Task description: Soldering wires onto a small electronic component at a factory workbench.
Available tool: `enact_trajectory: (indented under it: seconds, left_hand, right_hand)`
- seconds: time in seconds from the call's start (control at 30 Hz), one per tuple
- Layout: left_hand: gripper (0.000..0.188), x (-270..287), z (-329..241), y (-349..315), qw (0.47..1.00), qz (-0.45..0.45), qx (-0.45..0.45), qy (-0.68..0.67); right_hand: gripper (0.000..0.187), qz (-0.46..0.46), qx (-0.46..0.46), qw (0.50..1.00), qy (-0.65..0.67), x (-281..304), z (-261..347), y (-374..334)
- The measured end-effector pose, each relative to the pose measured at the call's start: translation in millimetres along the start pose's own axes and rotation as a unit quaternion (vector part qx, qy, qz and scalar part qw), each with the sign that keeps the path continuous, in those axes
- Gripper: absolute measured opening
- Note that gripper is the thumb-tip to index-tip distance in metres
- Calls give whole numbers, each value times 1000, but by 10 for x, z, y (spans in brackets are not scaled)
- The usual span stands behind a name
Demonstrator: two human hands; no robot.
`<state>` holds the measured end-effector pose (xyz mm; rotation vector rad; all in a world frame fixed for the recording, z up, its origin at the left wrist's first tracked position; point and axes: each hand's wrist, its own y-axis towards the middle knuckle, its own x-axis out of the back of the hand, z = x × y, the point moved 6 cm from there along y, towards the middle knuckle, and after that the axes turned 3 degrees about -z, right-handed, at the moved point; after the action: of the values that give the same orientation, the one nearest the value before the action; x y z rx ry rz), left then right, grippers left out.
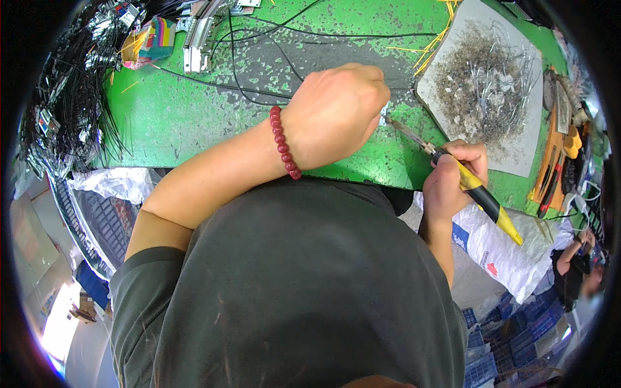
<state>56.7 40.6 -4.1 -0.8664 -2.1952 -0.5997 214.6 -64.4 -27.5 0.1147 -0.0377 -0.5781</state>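
Observation:
My right hand [453,178] is wrapped round the yellow-and-black handle of a soldering iron [482,194]. Its metal tip points up and left, ending at a small silvery part [383,115]. That part sticks out from the fingertips of my left hand [339,110], which is closed with its back toward me, so most of the fingers are hidden. Thin black cables [259,102] run across the bench from the left to my left hand. A bracelet of dark red beads [282,147] circles my left wrist.
On the green, worn bench [213,139], a grey board [517,158] carries solder debris and wire scraps. Bundled black cables [65,97] with metal connectors lie far left, near a colourful small box [157,40] and a metal fixture [197,45]. Pliers [551,184] lie at right. Another person [572,262] is at far right.

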Motion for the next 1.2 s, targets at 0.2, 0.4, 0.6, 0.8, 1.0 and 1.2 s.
enact_trajectory:
  seconds: [0.2, 0.4, 0.6, 0.8, 1.0, 1.2]
  left_hand:
    - [7, -6, -7, 8, 1000, 5, -5, 3]
    - [8, -18, -10, 50, 999, 43, -1, 21]
    - [9, -54, -2, 90, 995, 86, -9, 45]
    - [8, -51, -17, 109, 994, 96, -21, 55]
    - [8, -54, -18, 119, 993, 103, -25, 57]
    - [8, -56, -17, 129, 992, 109, -20, 57]
  right_hand:
    - [14, -12, 28, 997, 74, 73, -12, 2]
    - [16, -1, 27, 998, 48, 26, 14, 7]
    - [16, 18, 33, 999, 13, -14, 38, 8]
    - [17, 12, 47, 999, 20, -25, 54, 6]
    - [17, 31, 22, 999, 1, -45, 44, 9]
    - [17, 12, 69, 996, 52, 12, 67, -7]
